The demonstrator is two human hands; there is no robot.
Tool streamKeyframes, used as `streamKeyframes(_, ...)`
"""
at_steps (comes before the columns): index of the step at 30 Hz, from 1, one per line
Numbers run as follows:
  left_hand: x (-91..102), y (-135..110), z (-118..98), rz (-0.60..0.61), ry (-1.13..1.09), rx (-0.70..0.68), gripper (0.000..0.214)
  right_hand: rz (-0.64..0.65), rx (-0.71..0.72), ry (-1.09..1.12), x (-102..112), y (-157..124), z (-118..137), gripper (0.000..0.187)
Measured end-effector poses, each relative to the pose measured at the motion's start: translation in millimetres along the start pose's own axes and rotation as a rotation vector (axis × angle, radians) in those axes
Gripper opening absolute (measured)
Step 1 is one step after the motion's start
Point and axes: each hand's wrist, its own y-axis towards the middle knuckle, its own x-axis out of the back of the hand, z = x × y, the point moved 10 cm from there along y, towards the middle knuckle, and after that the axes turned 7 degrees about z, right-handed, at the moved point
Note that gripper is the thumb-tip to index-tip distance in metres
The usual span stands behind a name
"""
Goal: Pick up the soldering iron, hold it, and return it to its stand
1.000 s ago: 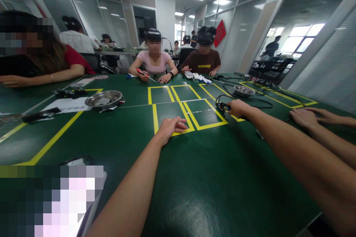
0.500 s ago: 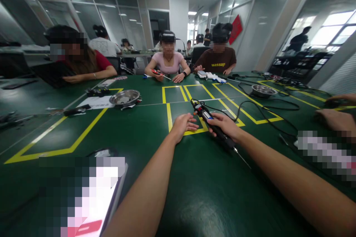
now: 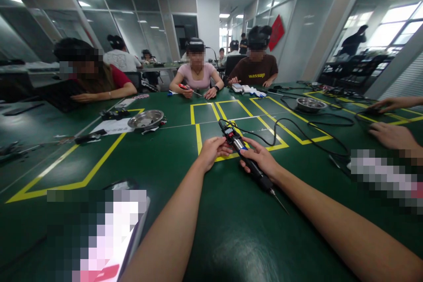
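Observation:
A corded electric screwdriver (image 3: pixel 251 162), black with a silver collar and a thin bit, lies slantwise in my right hand (image 3: pixel 262 158). My right hand is closed around its middle, with the bit pointing down toward me and the cord end away from me. My left hand (image 3: pixel 211 152) is at the cord end, thumb and fingers bent against it; the tool partly hides its fingertips. Beneath both hands is the green table (image 3: pixel 224 211) with yellow tape outlines (image 3: pixel 198 139). The black cord (image 3: pixel 279 121) loops off to the right.
Metal bowls stand at left (image 3: pixel 145 120) and right (image 3: pixel 310 105). A lit screen (image 3: pixel 132 229) is near my left forearm. Another person's hands (image 3: pixel 391 135) rest at the right edge. Across the table, a person holds a red-handled screwdriver (image 3: pixel 185 87). White devices (image 3: pixel 246 89) lie beyond.
My left thumb and fingers, outstretched beside the tool before, have bent in against its cord end. The screwdriver has shifted slightly left, and its bit has swung down toward me.

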Motion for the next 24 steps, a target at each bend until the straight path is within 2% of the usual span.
streamKeyframes(9,-1.6,2.1,3.6,0.047,-0.018,0.021,0.025,0.001,-0.001,0.035,1.4,-1.3,-0.1,0.082)
streamKeyframes(19,-9.2,-4.1,-3.4,0.135,-0.063,0.011,0.025,-0.009,-0.019,0.126,6.5,-1.0,-4.0,0.083)
streamKeyframes(24,-5.5,-1.7,0.3,0.112,-0.046,0.021,0.023,0.003,-0.006,0.13,5.6,-1.5,-3.2,0.084)
